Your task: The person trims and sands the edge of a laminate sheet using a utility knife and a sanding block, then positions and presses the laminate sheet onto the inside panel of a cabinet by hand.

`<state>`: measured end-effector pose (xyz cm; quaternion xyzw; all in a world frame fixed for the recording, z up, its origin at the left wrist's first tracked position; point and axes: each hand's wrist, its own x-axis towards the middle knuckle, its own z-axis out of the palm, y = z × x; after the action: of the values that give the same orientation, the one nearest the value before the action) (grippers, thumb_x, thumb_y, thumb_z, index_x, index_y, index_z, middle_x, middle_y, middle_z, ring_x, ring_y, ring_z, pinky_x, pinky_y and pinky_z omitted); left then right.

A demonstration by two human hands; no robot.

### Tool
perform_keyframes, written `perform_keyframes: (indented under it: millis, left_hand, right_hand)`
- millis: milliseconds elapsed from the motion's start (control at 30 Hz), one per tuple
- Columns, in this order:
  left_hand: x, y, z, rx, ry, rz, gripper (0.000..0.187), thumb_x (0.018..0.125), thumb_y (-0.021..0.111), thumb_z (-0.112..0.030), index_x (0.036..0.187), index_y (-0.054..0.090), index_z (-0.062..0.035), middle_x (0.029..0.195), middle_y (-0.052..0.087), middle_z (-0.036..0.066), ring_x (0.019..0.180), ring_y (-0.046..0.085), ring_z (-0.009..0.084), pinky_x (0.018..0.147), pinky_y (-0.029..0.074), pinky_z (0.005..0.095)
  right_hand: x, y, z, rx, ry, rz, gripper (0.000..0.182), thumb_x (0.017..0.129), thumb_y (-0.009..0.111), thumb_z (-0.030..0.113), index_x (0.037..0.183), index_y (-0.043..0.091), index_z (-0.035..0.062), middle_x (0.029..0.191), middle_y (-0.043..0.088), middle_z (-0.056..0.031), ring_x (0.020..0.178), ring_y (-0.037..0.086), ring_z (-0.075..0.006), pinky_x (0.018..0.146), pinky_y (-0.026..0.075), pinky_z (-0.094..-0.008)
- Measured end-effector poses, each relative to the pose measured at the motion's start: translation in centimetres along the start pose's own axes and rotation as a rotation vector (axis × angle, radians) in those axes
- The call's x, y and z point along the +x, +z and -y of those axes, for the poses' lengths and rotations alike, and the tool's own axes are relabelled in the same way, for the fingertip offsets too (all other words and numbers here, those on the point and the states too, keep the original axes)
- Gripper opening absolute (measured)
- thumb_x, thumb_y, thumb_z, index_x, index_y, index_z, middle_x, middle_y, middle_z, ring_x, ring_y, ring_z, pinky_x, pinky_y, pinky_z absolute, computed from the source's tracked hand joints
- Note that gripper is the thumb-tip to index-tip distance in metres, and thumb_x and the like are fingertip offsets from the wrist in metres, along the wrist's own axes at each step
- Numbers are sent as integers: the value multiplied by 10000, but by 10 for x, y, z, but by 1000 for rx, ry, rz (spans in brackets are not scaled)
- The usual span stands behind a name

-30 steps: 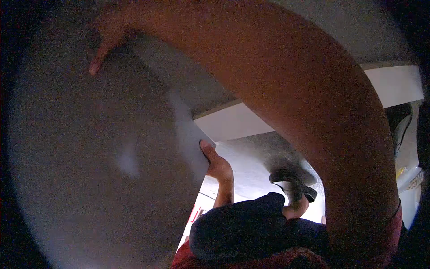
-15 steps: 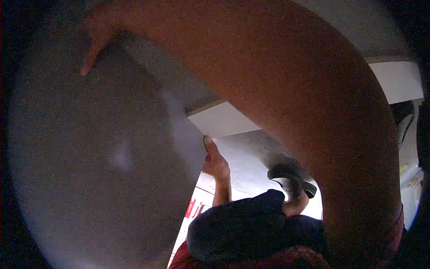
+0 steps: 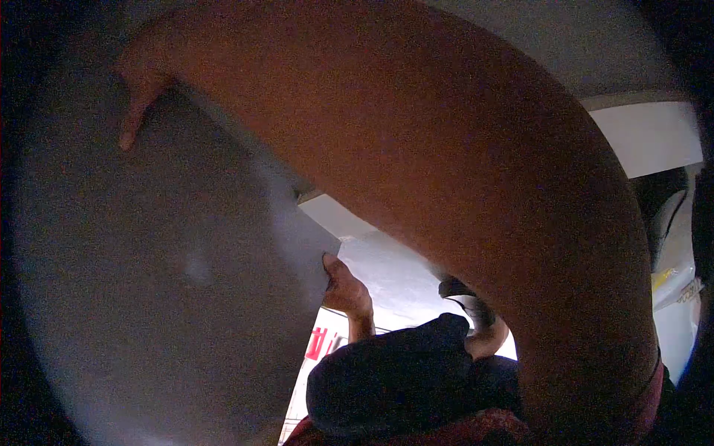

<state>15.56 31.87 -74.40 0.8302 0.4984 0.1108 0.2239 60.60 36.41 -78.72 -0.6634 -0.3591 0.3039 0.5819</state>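
A large grey panel (image 3: 201, 334) fills the left side of the view. My right arm crosses from the lower right to the upper left. At its end my right hand (image 3: 145, 93) rests against the panel, one digit stretched downward; its other fingers are dim and partly hidden. My left hand (image 3: 348, 292) grips the panel's near edge, thumb toward its face and fingers out of sight. Just above that hand, a white board edge (image 3: 331, 215) meets the panel, partly covered by my right forearm.
My dark-clothed knee (image 3: 387, 379) is at the bottom, with a dark shoe (image 3: 454, 288) beyond it on the pale floor (image 3: 387, 271). At the right are another white board edge (image 3: 651, 137) and clear plastic wrapping (image 3: 673, 286). Red lettering (image 3: 316, 342) shows below the panel edge.
My right hand has shifted slightly left and down in view. My left hand sits a little lower along the panel edge, farther from the white board's corner. The view has shifted slightly.
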Motion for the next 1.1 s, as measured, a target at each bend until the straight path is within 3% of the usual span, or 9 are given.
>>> perform_keyframes:
  millis: [100,200,267,400,467,567,767,1000,1100]
  left_hand:
    - [2,4,9,-158,69,-49,306,959,644,-87,1129,577,158,1168,648,227,1019,623,273,914,508,397]
    - [1,3,15,65,-19,-60,317,959,653,-93,1130,577,163,1166,650,227,1017,623,266,907,511,401]
    - [3,10,7,-169,79,-20,339,960,673,-115,1135,582,160,1172,650,228,1011,626,264,895,516,395]
    - [7,19,9,-77,114,-35,389,949,695,-123,1181,562,160,1184,646,235,1032,629,282,912,519,408]
    - [5,31,1,-327,82,-130,419,934,707,-90,1225,536,157,1199,641,238,1058,631,293,942,518,427]
    - [21,33,-26,-109,150,-98,407,921,696,-30,1243,523,147,1214,635,232,1080,629,300,981,505,441]
    - [28,45,-48,-249,42,-54,359,918,674,1,1225,543,132,1187,642,230,1065,640,301,960,516,433]
    - [32,55,-59,-209,101,-59,351,920,686,-12,1208,550,136,1181,645,226,1061,645,310,952,532,440]
    - [35,57,-52,-296,142,1,477,911,718,-10,1322,507,105,1371,565,193,1221,548,301,1055,464,455]
  right_hand:
    - [2,-3,0,-3,6,-1,1149,698,787,695,1542,345,53,1540,398,-217,1412,404,-397,1169,351,-482]
    - [1,-3,0,-18,4,3,1149,698,788,694,1543,344,53,1544,393,-217,1415,400,-396,1171,349,-481]
    - [5,-7,4,-29,6,0,1150,699,789,693,1543,343,52,1546,390,-217,1417,397,-395,1171,348,-480]
    - [-1,-8,8,-31,-4,6,1150,700,789,691,1544,341,52,1551,383,-217,1421,392,-394,1173,345,-478]
    - [-6,-9,11,-31,-3,13,1150,700,790,690,1545,340,51,1553,380,-217,1423,389,-393,1174,344,-478]
    - [-8,-13,17,-34,9,30,1151,701,791,688,1546,338,51,1557,375,-216,1426,385,-392,1175,342,-477]
    - [-10,-24,20,-40,33,43,1152,703,792,685,1547,335,50,1564,365,-216,1432,377,-390,1177,339,-475]
    - [-14,-34,23,-61,38,34,1153,704,794,682,1549,331,48,1572,353,-215,1439,368,-387,1180,335,-472]
    - [-15,-37,24,-77,42,26,1153,705,794,680,1550,329,48,1576,348,-215,1442,364,-386,1181,333,-471]
